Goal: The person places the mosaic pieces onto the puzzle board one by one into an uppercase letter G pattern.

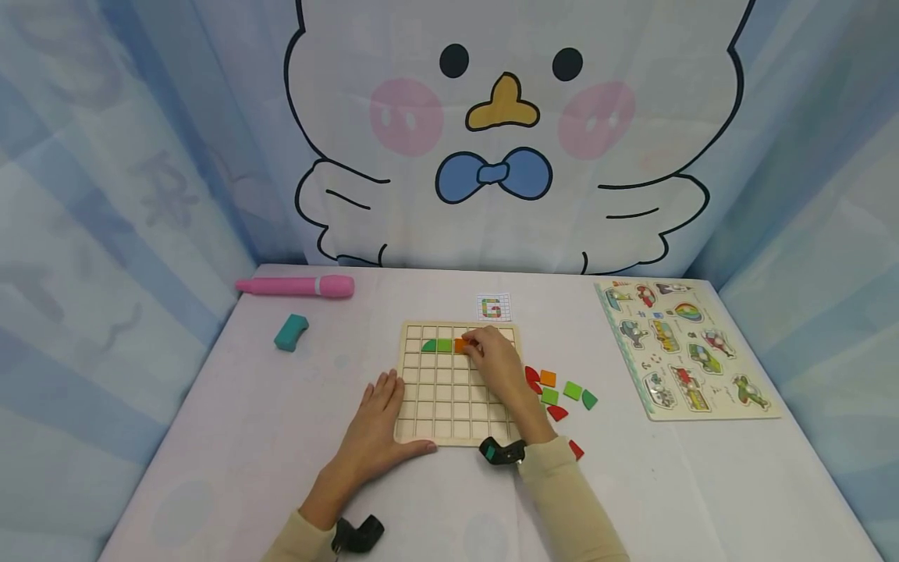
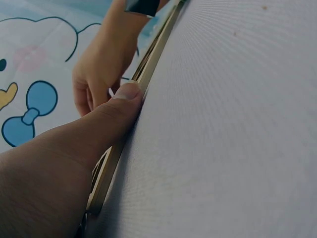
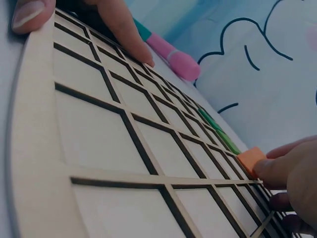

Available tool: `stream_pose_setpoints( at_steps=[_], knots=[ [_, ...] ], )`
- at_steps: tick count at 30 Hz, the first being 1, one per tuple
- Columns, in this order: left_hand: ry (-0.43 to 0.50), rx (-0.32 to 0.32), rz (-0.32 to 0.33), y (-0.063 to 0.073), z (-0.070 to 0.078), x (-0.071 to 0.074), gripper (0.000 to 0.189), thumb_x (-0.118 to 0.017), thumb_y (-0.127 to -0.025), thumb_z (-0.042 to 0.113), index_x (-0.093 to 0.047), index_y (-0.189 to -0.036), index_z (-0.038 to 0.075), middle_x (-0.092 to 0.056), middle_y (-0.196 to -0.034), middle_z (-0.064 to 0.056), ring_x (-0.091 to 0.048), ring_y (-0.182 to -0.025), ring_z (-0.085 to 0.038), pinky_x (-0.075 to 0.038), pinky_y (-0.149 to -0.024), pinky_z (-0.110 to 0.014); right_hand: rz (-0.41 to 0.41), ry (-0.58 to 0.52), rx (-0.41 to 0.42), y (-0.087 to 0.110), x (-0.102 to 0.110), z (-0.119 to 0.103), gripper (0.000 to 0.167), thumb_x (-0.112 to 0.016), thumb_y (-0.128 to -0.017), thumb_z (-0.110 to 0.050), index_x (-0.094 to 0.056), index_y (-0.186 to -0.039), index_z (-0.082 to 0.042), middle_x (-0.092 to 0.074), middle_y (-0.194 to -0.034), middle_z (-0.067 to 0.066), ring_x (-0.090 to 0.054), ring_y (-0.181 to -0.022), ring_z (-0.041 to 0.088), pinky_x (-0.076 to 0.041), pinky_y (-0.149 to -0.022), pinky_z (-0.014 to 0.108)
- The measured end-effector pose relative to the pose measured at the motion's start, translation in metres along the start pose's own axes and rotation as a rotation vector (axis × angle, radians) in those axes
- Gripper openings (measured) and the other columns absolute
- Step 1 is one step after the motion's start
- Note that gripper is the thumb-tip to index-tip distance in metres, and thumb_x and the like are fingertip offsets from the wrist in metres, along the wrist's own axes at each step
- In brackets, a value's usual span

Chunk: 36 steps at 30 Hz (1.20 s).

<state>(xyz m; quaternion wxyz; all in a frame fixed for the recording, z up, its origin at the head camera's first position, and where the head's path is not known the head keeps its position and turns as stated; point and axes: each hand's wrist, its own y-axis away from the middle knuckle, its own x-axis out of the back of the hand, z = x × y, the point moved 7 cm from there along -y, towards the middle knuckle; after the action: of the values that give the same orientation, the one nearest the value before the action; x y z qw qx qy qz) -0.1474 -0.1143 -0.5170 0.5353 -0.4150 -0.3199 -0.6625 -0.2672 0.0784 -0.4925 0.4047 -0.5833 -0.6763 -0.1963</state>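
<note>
A wooden grid board (image 1: 435,390) lies on the table in front of the person. The left hand (image 1: 375,425) rests against it with straight fingers, fingertips on the left edge and thumb (image 2: 130,91) at the near edge. Over the board's upper rows, the right hand (image 1: 500,373) pinches an orange square tile (image 3: 251,161) between thumb and finger. In the right wrist view this tile tilts slightly above its cell. Left of it in the same row sit a light green square tile (image 1: 445,345) and a dark green rounded tile (image 1: 429,346).
Loose red, orange and green tiles (image 1: 572,390) lie right of the board, partly behind the right forearm. A small pattern card (image 1: 495,307) lies beyond the board. A picture puzzle board (image 1: 639,367) is at right; a pink stick (image 1: 295,286) and teal block (image 1: 291,333) at left.
</note>
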Motion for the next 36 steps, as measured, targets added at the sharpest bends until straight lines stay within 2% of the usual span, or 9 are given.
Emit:
stream_pose_setpoints(
  at_steps=[9,18,24,31,36],
  knots=[
    [0.006,-0.004,-0.001,0.0016,0.0012,0.0008,0.120,-0.071,-0.073,0.074,-0.031,-0.154,-0.005,-0.023,-0.165,-0.022,-0.020,-0.155,-0.036,-0.018,-0.127,-0.051,-0.009,0.056,0.032,0.0022,-0.0025,-0.0036,0.030,-0.067,-0.097,-0.020,-0.072,-0.124,-0.009,-0.066,-0.103,0.006,-0.059,-0.085,0.017,-0.051,-0.071,0.029],
    [-0.002,-0.010,0.003,0.0018,0.0016,0.0011,0.120,-0.071,-0.073,0.074,-0.031,-0.154,-0.005,-0.023,-0.165,-0.023,-0.020,-0.155,-0.037,-0.018,-0.127,-0.052,0.003,0.094,0.080,0.0032,-0.0031,-0.0076,0.026,-0.069,-0.095,-0.016,-0.074,-0.119,-0.006,-0.063,-0.100,0.008,-0.057,-0.082,0.018,-0.051,-0.070,0.030],
    [0.003,-0.004,-0.002,0.0013,0.0020,0.0011,0.120,-0.071,-0.073,0.074,-0.030,-0.154,-0.005,-0.022,-0.165,-0.022,-0.019,-0.155,-0.036,-0.018,-0.127,-0.052,-0.022,0.071,0.054,0.0025,-0.0037,-0.0051,0.029,-0.068,-0.096,-0.016,-0.072,-0.123,-0.005,-0.063,-0.104,0.009,-0.056,-0.085,0.018,-0.049,-0.071,0.029],
    [-0.001,0.001,-0.007,0.0001,0.0019,0.0001,0.121,-0.071,-0.073,0.075,-0.030,-0.154,-0.004,-0.022,-0.165,-0.022,-0.018,-0.155,-0.036,-0.018,-0.128,-0.051,-0.021,0.020,0.038,0.0026,0.0030,-0.0041,0.030,-0.068,-0.097,-0.016,-0.070,-0.124,-0.005,-0.065,-0.110,0.010,-0.059,-0.087,0.020,-0.055,-0.078,0.035],
    [0.000,0.008,-0.011,-0.0003,0.0012,0.0003,0.120,-0.071,-0.074,0.074,-0.029,-0.155,-0.004,-0.021,-0.166,-0.021,-0.017,-0.156,-0.036,-0.017,-0.128,-0.051,-0.033,-0.013,0.018,0.0030,0.0059,-0.0045,0.031,-0.067,-0.097,-0.019,-0.068,-0.125,-0.005,-0.064,-0.111,0.009,-0.058,-0.088,0.018,-0.054,-0.079,0.035]
  ],
)
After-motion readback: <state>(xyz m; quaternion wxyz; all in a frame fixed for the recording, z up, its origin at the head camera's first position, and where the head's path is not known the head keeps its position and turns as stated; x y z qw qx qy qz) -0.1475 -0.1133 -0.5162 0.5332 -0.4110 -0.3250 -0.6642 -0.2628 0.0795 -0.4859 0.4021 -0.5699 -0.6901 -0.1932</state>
